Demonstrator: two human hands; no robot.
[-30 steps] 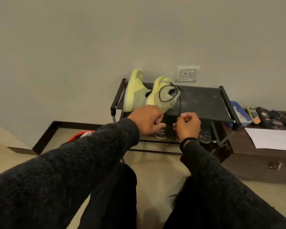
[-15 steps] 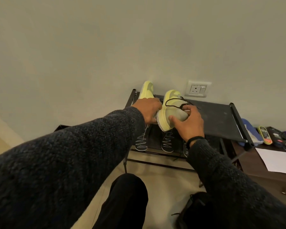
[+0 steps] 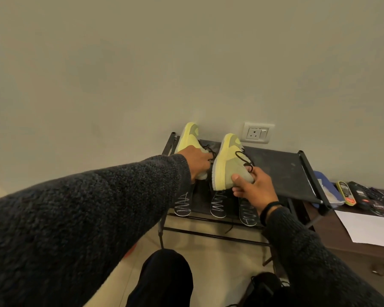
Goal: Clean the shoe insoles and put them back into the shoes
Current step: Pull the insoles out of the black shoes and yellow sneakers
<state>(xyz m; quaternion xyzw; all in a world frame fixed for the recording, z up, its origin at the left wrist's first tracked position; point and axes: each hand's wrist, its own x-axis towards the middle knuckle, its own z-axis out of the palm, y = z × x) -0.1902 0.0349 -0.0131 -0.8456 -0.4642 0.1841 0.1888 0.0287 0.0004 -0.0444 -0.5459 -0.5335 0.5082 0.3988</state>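
Note:
Two yellow-green sneakers with black laces stand on the top shelf of a black shoe rack [image 3: 284,169]. My left hand [image 3: 196,161] grips the heel of the left sneaker [image 3: 187,136]. Gripping the heel end of the right sneaker [image 3: 227,158] is my right hand [image 3: 254,188], thumb on its side. On the lower shelf lie three dark insoles with white zigzag print: one on the left [image 3: 182,204], a middle one [image 3: 218,206] and a third [image 3: 248,214] partly behind my right wrist.
A wall socket [image 3: 256,132] sits just above the rack. To the right a dark wooden cabinet [image 3: 353,255] carries a white sheet [image 3: 368,227], remotes [image 3: 364,196] and a blue item [image 3: 326,187]. My dark-trousered knees [image 3: 166,278] are below, over a beige floor.
Both hands rose from the lower shelf to the sneakers on top and took hold of them. The right sneaker now stands more upright. The view has tilted upward.

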